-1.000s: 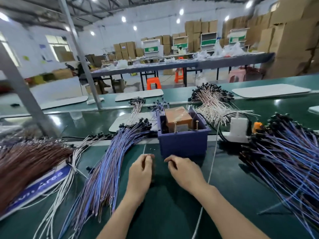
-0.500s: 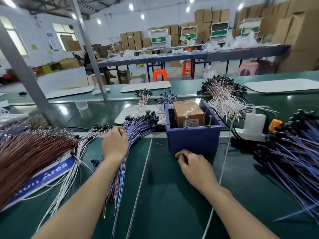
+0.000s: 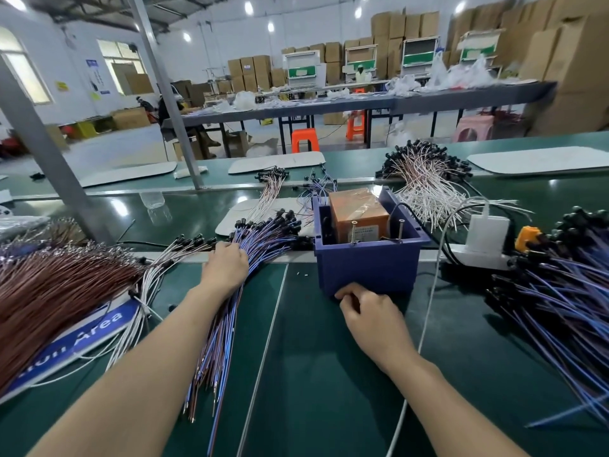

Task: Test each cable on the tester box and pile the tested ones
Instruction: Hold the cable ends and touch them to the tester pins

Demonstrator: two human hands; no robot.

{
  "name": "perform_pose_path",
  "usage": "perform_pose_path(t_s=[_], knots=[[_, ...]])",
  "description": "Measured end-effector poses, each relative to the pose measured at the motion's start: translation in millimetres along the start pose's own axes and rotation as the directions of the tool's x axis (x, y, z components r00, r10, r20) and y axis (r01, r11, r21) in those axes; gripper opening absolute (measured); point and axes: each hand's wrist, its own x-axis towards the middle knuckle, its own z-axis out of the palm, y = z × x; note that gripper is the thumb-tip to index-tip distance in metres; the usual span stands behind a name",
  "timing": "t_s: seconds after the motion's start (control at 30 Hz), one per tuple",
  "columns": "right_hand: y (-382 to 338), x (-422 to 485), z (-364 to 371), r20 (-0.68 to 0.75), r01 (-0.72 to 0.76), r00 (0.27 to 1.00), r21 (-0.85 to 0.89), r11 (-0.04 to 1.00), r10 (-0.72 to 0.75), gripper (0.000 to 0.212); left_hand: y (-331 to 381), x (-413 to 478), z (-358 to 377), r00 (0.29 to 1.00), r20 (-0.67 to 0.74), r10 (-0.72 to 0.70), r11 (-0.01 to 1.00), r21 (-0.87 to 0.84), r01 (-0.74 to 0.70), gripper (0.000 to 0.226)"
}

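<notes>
Two hands: left hand (image 3: 225, 270) lies on blue cables (image 3: 263, 240) centre-left, grip unclear; right hand (image 3: 372, 313) curls empty below tester box (image 3: 365, 270)

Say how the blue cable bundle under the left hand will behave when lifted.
Probably floppy: the blue cable bundle is thin wires that splay at their near ends. Likely light for its bulk. No tie shows, so strands may slide out of the left hand.
</notes>
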Motion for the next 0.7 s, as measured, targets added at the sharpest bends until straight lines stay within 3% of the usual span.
perform_pose_path(t_s=[0.17, 0.4, 0.7], knots=[[0, 1, -1, -0.01, 0.001, 1.0, 0.045, 0.999, -0.001, 0.017, 4, -2, -1, 0.996, -0.079, -0.04, 0.99, -0.141, 0.028, 0.036], [0, 1, -1, -0.023, -0.009, 1.0, 0.063, 0.998, 0.01, 0.017, 6, -3, -4, 0.996, -0.023, -0.09, 0.961, -0.265, 0.081, 0.033], [1, 2, -1, -0.03, -0.011, 0.999, 0.079, 0.997, 0.013, 0.017, 3, -7, -11, 0.987, -0.119, -0.106, 0.869, -0.493, 0.034, 0.041]])
